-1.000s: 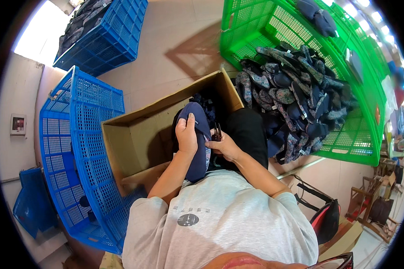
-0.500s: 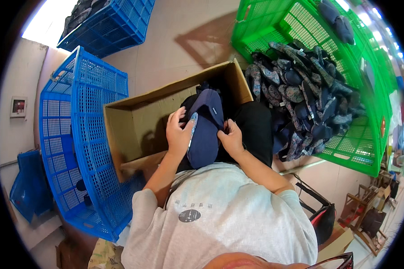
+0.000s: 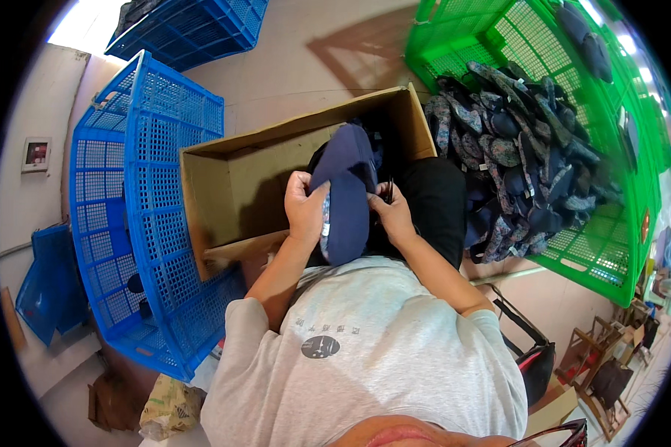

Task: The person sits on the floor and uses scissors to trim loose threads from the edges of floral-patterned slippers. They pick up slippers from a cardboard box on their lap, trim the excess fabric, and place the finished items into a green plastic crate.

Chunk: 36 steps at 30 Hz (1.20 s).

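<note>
A navy blue slipper (image 3: 349, 216) with a patterned lining showing along its left edge lies lengthwise in front of my body, over the near side of a cardboard box. My left hand (image 3: 306, 212) grips its left edge, thumb on top and fingers mostly hidden beneath. At the opposite edge my right hand (image 3: 393, 216) is closed, its thumb and fingers pinching the slipper's side. A thin dark pointed thing (image 3: 390, 191) sticks up by the right fingers; its kind is too small to make out. Dark items, partly hidden, lie behind the slipper.
The open cardboard box (image 3: 201, 186) stands before me. To its right, a big green crate (image 3: 600, 264) holds a heap of dark slippers (image 3: 511, 160) with patterned linings. Blue crates (image 3: 175, 149) stand at the left and far left. Wooden frames (image 3: 604, 372) are at the right.
The slipper has been turned over in my hands, so its opening no longer faces up and a long smooth navy face shows. Both hands stay on its sides.
</note>
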Motion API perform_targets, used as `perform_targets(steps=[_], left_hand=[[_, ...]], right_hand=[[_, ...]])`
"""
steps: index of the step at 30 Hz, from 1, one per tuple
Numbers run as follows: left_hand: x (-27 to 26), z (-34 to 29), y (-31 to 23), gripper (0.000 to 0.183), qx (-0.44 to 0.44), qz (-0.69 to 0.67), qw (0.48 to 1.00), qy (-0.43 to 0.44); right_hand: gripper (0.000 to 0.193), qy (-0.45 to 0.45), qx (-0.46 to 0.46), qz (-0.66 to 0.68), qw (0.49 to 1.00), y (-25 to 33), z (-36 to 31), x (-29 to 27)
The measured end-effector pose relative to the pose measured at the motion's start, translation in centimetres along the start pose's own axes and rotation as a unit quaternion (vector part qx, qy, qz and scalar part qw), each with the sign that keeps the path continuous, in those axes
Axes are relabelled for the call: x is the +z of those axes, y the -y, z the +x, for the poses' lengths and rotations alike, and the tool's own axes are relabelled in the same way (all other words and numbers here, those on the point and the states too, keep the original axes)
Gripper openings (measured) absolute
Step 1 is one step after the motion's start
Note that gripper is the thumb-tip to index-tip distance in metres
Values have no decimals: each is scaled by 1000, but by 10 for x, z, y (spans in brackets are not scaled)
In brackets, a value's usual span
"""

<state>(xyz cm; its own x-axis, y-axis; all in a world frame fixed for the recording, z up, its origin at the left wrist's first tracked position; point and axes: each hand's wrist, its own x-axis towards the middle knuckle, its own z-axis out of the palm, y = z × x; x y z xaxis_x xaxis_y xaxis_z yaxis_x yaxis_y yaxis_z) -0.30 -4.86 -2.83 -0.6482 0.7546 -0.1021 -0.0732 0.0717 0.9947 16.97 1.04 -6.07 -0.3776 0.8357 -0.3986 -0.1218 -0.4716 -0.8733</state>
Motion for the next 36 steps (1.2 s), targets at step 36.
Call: perform_targets(steps=[36], left_hand=[[-26,-40,-77,16,-105,108,989,1]], right_hand=[[26,127,45,102,986,32,-23,-37]])
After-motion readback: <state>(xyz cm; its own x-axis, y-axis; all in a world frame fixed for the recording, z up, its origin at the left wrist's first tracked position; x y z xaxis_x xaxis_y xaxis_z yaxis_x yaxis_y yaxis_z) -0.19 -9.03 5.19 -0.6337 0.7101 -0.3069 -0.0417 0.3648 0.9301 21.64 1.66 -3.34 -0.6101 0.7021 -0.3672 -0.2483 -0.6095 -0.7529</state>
